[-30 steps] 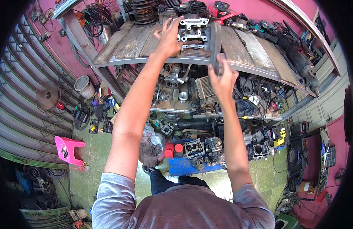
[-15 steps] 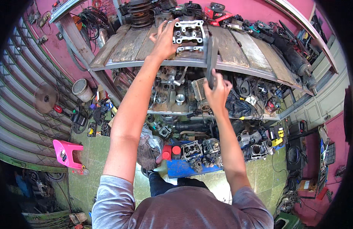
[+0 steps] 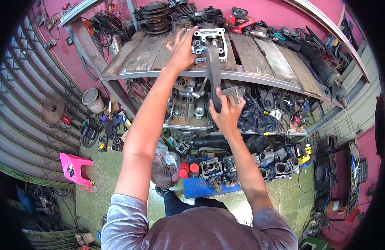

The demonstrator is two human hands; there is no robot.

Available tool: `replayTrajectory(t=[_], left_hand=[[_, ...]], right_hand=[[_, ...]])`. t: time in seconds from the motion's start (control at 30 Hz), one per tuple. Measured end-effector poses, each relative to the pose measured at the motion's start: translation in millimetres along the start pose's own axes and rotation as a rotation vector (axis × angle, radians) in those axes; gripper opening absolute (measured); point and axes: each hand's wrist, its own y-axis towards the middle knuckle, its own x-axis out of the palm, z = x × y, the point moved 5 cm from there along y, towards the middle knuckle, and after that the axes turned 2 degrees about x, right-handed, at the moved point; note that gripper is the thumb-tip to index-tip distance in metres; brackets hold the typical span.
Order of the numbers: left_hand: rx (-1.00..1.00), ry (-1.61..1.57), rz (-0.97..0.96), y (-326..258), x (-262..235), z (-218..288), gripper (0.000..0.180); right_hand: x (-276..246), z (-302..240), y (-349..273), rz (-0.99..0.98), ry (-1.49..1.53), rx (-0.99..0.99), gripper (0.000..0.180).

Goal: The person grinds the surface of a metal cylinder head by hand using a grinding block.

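A silver cylinder head sits on the wooden planks of the workbench, its opened face toward me. My left hand grips its left side, thumb and fingers closed on the edge. Held in my right hand is a long, flat, dark grey bar, shaped like a file. My fingers close round its near end, below the bench's front edge. The bar's far end lies across the near part of the cylinder head and hides some of it; I cannot tell whether they touch.
Stacked dark engine cylinders and a red box stand at the back of the bench. Greasy parts fill the shelf below. More cylinder heads lie on a blue board on the floor. A pink stool stands left.
The bar has swung left and nearer, from beside the cylinder head to across it; my right hand moved left and down with it. My left hand still holds the head.
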Motion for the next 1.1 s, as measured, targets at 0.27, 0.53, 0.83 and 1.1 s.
replayTrajectory(t=[0.27, 0.53, 0.83, 1.1], left_hand=[[0.005, 0.015, -0.056, 1, -5, 1, 0.103], [0.006, -0.04, -0.127, 3, -7, -3, 0.101], [0.052, -0.009, -0.243, 6, -21, -9, 0.093], [0.057, 0.04, -0.309, 17, -26, -13, 0.084]], right_hand=[[11, 12, 2, 0.033, -0.038, -0.087, 0.055], [18, 13, -15, 0.041, -0.017, -0.105, 0.052], [20, 8, -36, 0.017, 0.021, -0.116, 0.049], [25, 5, -12, -0.022, -0.038, -0.223, 0.054]])
